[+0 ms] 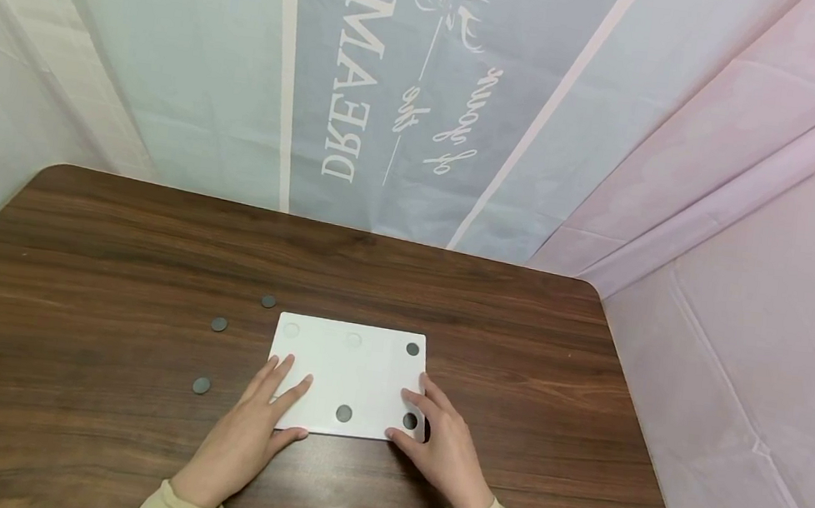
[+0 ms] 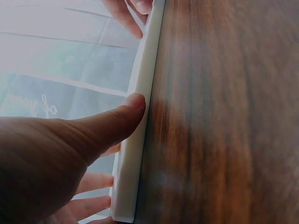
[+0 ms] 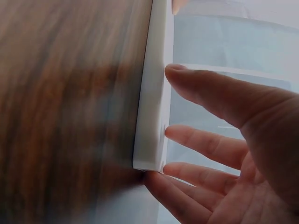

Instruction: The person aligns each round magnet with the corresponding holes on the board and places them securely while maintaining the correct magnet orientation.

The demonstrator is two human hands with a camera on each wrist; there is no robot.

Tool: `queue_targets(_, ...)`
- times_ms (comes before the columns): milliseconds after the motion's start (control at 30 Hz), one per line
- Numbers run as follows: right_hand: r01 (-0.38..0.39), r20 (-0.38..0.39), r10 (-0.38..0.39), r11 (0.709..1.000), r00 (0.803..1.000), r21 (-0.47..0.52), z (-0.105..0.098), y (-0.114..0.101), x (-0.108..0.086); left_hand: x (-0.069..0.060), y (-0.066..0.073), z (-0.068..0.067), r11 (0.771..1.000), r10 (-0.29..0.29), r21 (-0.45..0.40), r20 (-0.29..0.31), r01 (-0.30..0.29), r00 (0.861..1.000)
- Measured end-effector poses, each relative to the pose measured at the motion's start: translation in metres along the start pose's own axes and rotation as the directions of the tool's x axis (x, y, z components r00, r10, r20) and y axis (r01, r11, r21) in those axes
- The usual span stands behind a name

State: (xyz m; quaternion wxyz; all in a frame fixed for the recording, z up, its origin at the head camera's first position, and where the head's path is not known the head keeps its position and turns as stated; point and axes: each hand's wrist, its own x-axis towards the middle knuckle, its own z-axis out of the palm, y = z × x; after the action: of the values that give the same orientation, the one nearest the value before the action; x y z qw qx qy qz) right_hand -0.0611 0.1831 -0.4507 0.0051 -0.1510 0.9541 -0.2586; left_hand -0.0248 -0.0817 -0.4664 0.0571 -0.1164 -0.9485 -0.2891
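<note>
A white rectangular board (image 1: 334, 371) lies flat on the wooden table. Dark round discs sit on it at the far right corner (image 1: 412, 349), the near middle (image 1: 344, 414) and the near right corner (image 1: 410, 421). Faint circular marks show at its far left and far middle. My left hand (image 1: 243, 436) rests with spread fingers on the board's left part, covering the near left corner; its thumb touches the near edge (image 2: 135, 154). My right hand (image 1: 449, 451) touches the right end, thumb at the near edge (image 3: 154, 84) and one finger against the side, around the near right disc.
Left of the board, three loose dark discs lie on the table: one near the far left corner (image 1: 269, 302), one farther left (image 1: 219, 324) and one nearer (image 1: 201, 386). A printed cloth (image 1: 408, 120) hangs behind the table's far edge.
</note>
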Motion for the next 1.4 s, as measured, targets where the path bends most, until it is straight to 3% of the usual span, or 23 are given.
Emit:
queue_targets(867, 0.009, 0.008, -0.009, 0.999, 1.0, -0.035, 0.0014, -0.0017, -0.0024, 0.0004, 0.0006, -0.0005, 1.0, -0.008, -0.018, 0.004, 0.008, 1.0)
queue_targets(1133, 0.041, -0.012, -0.041, 0.999, 0.999, -0.028, 0.002, -0.0003, -0.004, -0.0009, 0.0011, -0.0007, 1.0, 0.025, -0.002, -0.029, -0.025, 0.999)
queue_targets(1400, 0.033, -0.012, -0.033, 0.999, 0.999, 0.003, 0.0019, -0.0011, -0.0043, -0.0002, 0.0018, -0.0036, 0.999, 0.035, 0.035, -0.014, -0.034, 0.999)
